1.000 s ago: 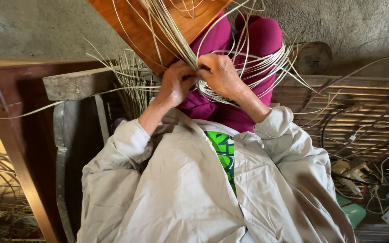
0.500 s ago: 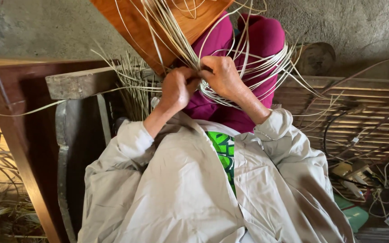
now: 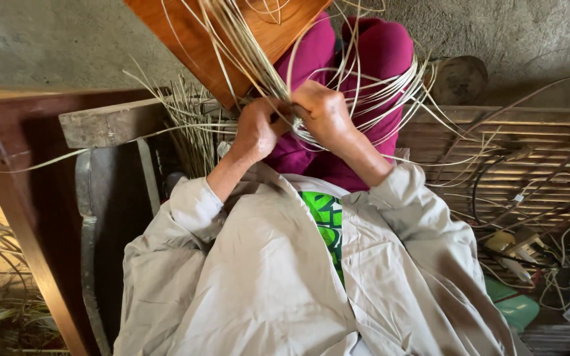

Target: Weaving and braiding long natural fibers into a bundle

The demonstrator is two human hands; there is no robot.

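- Your left hand [image 3: 253, 128] and right hand [image 3: 324, 112] meet over your lap, knuckles almost touching, both grips closed on a bundle of pale strips [image 3: 258, 62].
- The strips fan up from your fingers across a tilted wooden board [image 3: 186, 33] that leans against your knees; more loop out to the right over your magenta trousers [image 3: 377, 49].
- Against a second ago, your hands sit a shade higher and closer together, the left thumb tucked in against the right fingers. The bundle is pinched tighter at the crossing point.
- That reads as one more strand being drawn snug in the weave, judged from the hands alone; the exact strand under your fingertips is too fine to make out.
- The loose loops on the right have shifted slightly and lie a little wider over the slatted panel [image 3: 529, 151].
- To your left stands a dark wooden frame [image 3: 28, 198] with a worn crossbar [image 3: 110, 122]; short cut strips bristle just behind it.
- Lower right, cables and a green object [image 3: 516, 306] lie on the floor, well apart from your hands.
- Your pale shirt [image 3: 265, 277] fills the foreground.
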